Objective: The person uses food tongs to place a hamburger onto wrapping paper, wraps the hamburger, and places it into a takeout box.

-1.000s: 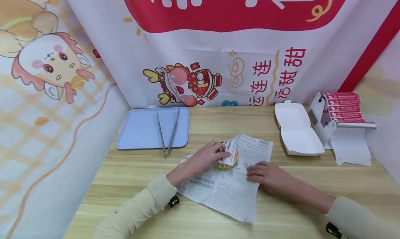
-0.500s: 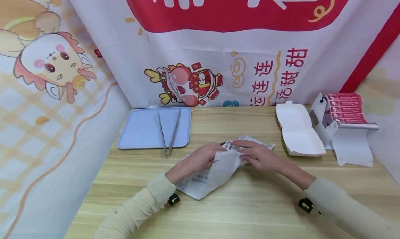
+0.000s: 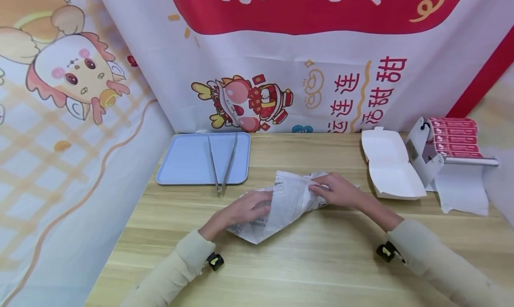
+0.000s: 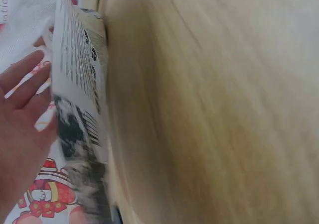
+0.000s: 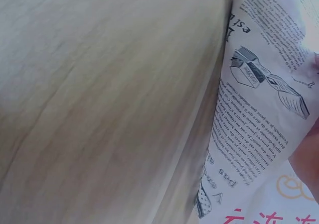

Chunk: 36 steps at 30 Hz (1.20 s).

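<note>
Newsprint-patterned paper (image 3: 290,197) is lying on the worktop (image 3: 313,262), right of the blue tray (image 3: 186,159). The left hand (image 3: 246,207), fingers extended, is touching it; the right hand (image 3: 336,190) is too, its grip unclear.

At the counter's (image 3: 321,267) far edge I have a gap between the blue tray (image 3: 186,159) and white clamshell box (image 3: 397,177); nearer, left hand (image 3: 242,209), newsprint wrapping paper (image 3: 289,197) and right hand (image 3: 338,191) block me.
</note>
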Each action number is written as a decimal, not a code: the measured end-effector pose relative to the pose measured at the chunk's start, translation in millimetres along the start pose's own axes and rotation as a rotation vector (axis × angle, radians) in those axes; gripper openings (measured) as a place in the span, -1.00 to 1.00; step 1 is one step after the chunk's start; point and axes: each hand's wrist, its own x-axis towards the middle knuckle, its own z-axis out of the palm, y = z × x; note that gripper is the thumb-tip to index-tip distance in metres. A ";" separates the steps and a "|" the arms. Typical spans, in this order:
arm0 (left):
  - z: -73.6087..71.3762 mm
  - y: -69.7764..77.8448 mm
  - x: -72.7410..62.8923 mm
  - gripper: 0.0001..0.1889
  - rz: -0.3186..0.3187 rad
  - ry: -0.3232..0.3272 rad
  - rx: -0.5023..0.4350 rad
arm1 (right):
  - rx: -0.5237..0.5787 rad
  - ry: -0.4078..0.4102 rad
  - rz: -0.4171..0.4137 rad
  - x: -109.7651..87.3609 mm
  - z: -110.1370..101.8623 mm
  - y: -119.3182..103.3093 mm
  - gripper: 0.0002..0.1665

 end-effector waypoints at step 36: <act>14.5 11.5 5.6 -0.72 -0.234 0.130 -0.083 | 0.430 -0.214 0.063 -37.9 -5.4 41.6 -0.91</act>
